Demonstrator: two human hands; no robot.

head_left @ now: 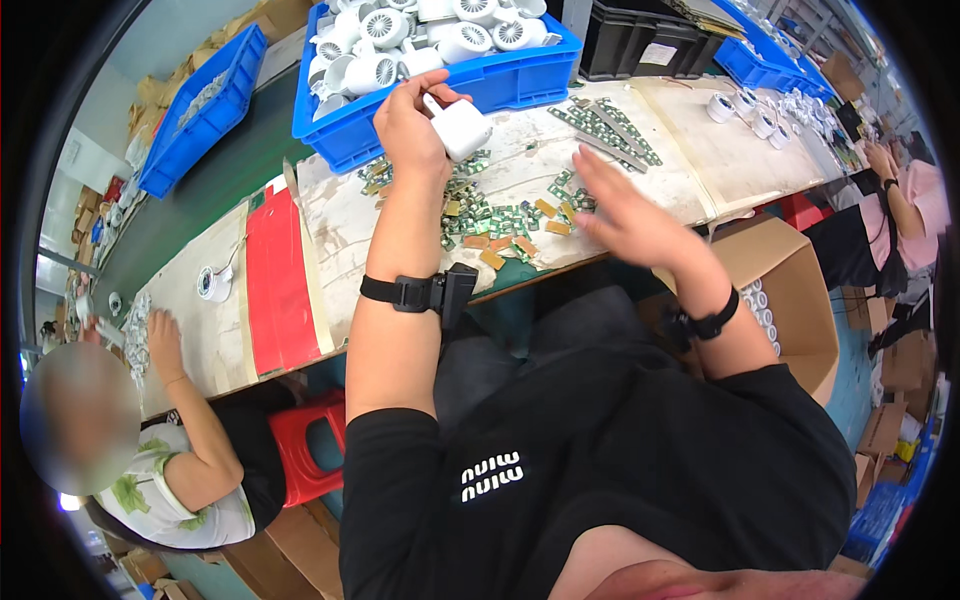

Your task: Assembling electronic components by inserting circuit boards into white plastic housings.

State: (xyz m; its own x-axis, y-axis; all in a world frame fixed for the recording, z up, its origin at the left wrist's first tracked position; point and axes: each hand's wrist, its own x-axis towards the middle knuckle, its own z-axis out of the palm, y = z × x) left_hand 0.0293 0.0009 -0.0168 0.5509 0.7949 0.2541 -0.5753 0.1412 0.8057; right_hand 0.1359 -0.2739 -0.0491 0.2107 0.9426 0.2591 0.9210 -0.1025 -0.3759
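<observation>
My left hand (pixel 412 130), raised at the front of a blue crate (pixel 440 92), is closed around a white plastic fan housing (pixel 462 128) with a short stem. More white fan housings (pixel 385 28) with round slotted grilles fill that crate. My right hand (pixel 628 212) hovers over the table's near edge, its fingers stretched out and slightly blurred, with nothing visible in them. Between my hands, small green circuit boards (pixel 508 220) lie scattered among orange-brown pieces (pixel 525 246). Past my right fingertips rest strips of joined circuit boards (pixel 608 132).
A co-worker (pixel 205 460) sits at the left, one hand on small parts; another person (pixel 905 215) works at far right. White round parts (pixel 762 125) stand on the right of the table. A cardboard box (pixel 790 300) of white parts is beside my right arm. A red stool (pixel 308 450) stands left.
</observation>
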